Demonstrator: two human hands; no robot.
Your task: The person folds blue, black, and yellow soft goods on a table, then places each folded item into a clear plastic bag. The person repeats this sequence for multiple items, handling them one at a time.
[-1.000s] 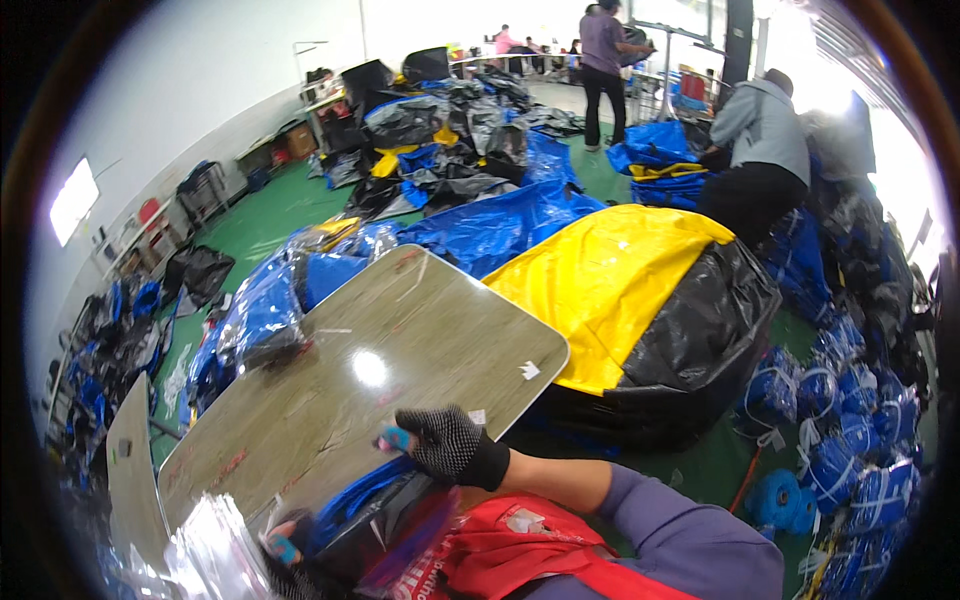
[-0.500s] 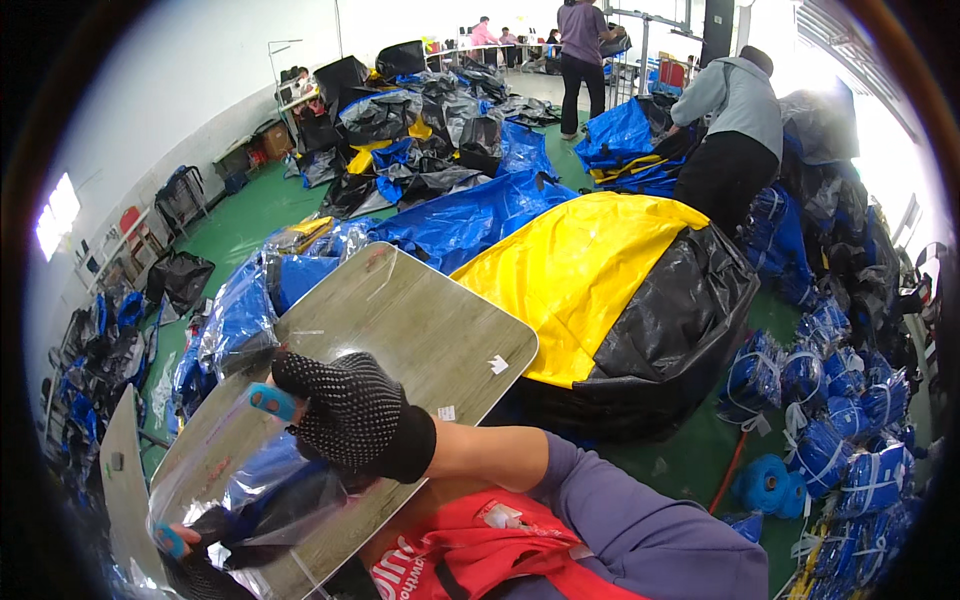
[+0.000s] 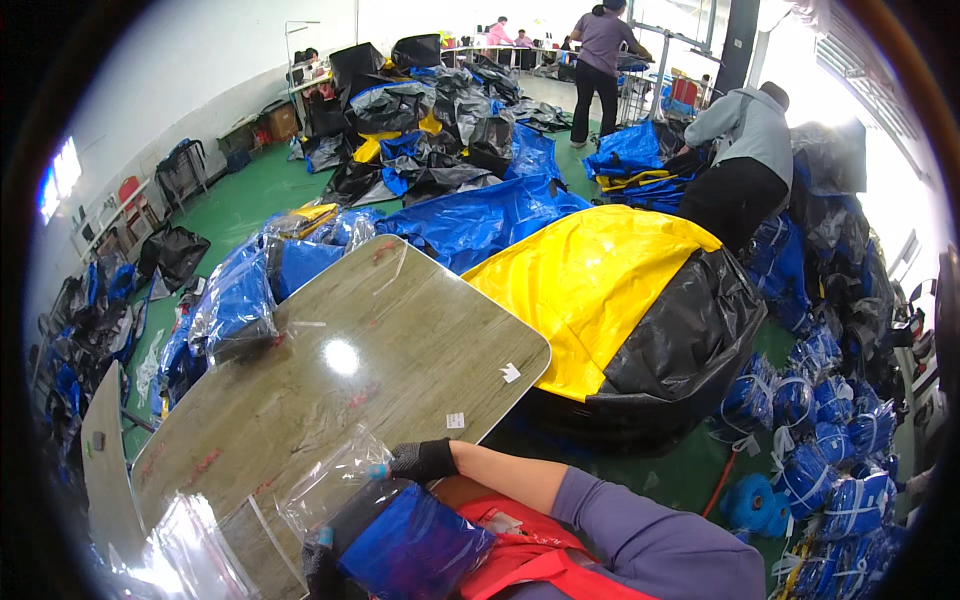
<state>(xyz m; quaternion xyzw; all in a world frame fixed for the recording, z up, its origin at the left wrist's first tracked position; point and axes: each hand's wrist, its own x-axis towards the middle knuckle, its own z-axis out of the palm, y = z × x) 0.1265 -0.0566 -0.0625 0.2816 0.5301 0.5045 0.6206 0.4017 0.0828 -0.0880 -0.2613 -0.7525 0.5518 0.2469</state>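
Observation:
A clear plastic bag [image 3: 335,487] with a folded blue and black tarp-like piece [image 3: 415,540] in it lies close against my body, at the near edge of the wood-grain table [image 3: 290,400]. My right hand [image 3: 422,461], in a black dotted glove with a blue-wrapped fingertip, is closed on the bag's far right edge. My left hand [image 3: 320,570], gloved likewise and partly hidden, is closed at the bag's left side. Next to it, a shiny stack of clear bags [image 3: 195,550] rests on the table's near left part.
A big yellow and black tarp bundle [image 3: 600,300] stands beyond the table. Blue packed pieces [image 3: 235,300] lean at its far left edge. Tied blue bundles [image 3: 835,440] and blue twine spools [image 3: 755,505] lie at right. Two people [image 3: 745,150] work beyond, near heaped tarps [image 3: 440,130].
Both hands have come down and right, toward my body. The bag with the folded piece has moved from over the table to its near edge. The view has shifted slightly.

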